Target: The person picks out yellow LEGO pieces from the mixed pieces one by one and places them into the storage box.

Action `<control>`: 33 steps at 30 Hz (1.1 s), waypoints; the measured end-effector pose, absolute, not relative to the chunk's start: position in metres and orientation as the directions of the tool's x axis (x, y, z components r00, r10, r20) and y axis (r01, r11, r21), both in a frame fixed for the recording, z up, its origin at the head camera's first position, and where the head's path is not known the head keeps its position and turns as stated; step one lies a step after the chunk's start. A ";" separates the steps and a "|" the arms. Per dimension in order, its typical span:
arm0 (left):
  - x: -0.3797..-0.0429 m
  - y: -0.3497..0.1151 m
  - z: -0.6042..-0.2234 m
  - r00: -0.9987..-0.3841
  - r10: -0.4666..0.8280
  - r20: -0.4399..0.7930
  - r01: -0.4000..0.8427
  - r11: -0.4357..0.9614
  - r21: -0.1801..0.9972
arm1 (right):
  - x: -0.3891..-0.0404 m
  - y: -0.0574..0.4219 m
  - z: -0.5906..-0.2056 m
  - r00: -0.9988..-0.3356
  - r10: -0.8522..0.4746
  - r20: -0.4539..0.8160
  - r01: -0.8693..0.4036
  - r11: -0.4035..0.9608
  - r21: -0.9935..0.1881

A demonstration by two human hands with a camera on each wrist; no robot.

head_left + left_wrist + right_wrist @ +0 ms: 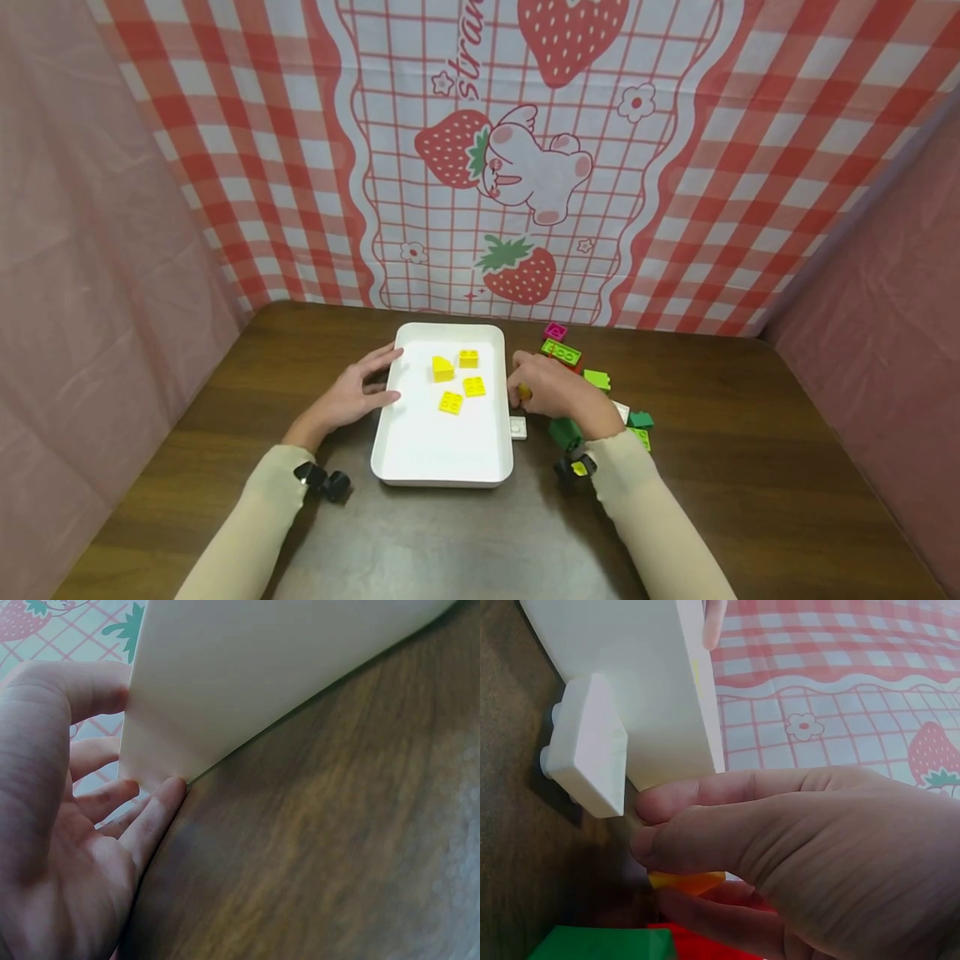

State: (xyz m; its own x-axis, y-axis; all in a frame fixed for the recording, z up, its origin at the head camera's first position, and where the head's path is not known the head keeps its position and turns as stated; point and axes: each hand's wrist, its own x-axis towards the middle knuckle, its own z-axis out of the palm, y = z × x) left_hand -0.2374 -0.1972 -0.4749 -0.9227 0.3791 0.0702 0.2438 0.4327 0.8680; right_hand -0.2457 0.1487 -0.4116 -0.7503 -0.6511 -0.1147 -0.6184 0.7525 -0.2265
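Note:
A white tray lies on the table with several yellow bricks inside it. At its left side my left hand rests thumb and fingertips on the rim; in the left wrist view the fingers touch the tray's outer wall. Just beyond the tray's right side, my right hand pinches a yellow brick, mostly hidden by the thumb and fingers. A white brick lies against the tray's right side, near that hand; in the right wrist view it is tipped on its side.
Loose bricks surround the right hand: a dark green one, a lime one, a long lime one over red, and a magenta one. Behind the wooden table hangs a strawberry-print cloth.

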 end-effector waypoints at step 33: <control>-0.238 -0.199 -0.476 -0.921 0.382 0.073 0.249 0.434 0.866 | -0.243 0.152 -0.399 -0.767 -0.642 0.014 -0.634 0.753 -0.177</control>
State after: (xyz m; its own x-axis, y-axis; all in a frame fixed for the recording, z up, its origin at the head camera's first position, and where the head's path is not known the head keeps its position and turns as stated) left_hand -0.2383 -0.1986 -0.4756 -0.9211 0.3824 0.0727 0.2485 0.4341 0.8659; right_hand -0.2427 0.1518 -0.3988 -0.7667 -0.6418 0.0143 -0.6337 0.7530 -0.1771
